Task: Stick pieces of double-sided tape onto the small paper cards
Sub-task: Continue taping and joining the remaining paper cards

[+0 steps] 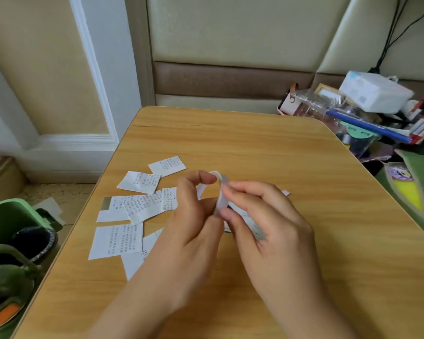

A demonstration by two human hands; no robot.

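Note:
Above the middle of the wooden table, both hands hold a small white roll of double-sided tape. My left hand grips the roll, its index finger curled over the top and the thumb below. My right hand pinches the roll's edge between thumb and fingertips. Several small paper cards printed with text lie scattered on the table to the left of my hands. More cards lie partly hidden beneath both hands.
A green waste bin with a dark liner stands on the floor by the table's left edge. Cluttered stationery, clear boxes and a tissue pack pile up at the back right. A green pouch lies off the right edge.

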